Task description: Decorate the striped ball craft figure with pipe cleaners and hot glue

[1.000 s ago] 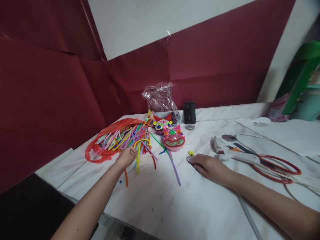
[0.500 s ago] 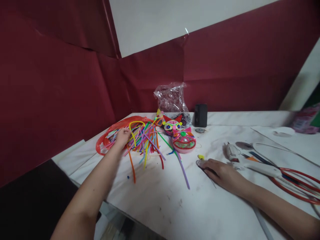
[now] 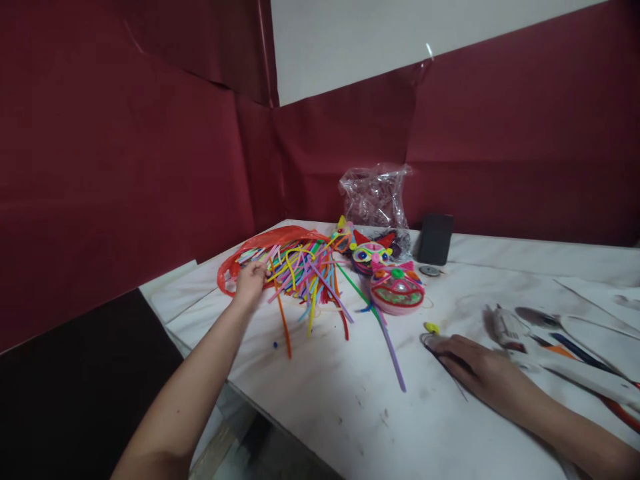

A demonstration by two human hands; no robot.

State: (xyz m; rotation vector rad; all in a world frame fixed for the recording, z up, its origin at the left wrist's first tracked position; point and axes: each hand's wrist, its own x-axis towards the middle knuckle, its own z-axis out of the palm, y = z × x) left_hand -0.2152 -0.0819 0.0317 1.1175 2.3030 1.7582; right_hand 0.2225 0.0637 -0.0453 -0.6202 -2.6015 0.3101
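Note:
My left hand (image 3: 251, 281) reaches into a heap of multicoloured pipe cleaners (image 3: 320, 280), its fingertips closed together at the heap's near left side. Which strand they pinch I cannot make out. A red plastic bag (image 3: 280, 235) lies around the back and left of the heap. On the right, my right hand (image 3: 473, 363) rests on the table, fingers curled over a thin dark wire (image 3: 431, 343). Just beyond its fingertips is a small yellow piece (image 3: 431, 328). A pink cat-faced pipe-cleaner craft (image 3: 397, 293) sits between the hands, with a red-eared one (image 3: 371, 255) behind it.
A clear plastic bag (image 3: 376, 197) and a black box-like object (image 3: 435, 239) stand at the back. A glue gun (image 3: 507, 330) and scissors (image 3: 580, 370) lie to the right. One purple pipe cleaner (image 3: 393, 357) extends towards the table's front. Red sheeting (image 3: 340, 143) covers the walls.
The view has turned left, so everything sits farther right. A yellow loop that stood up beside my left hand now lies lower, apart from the fingers. My right hand keeps its place by the wire.

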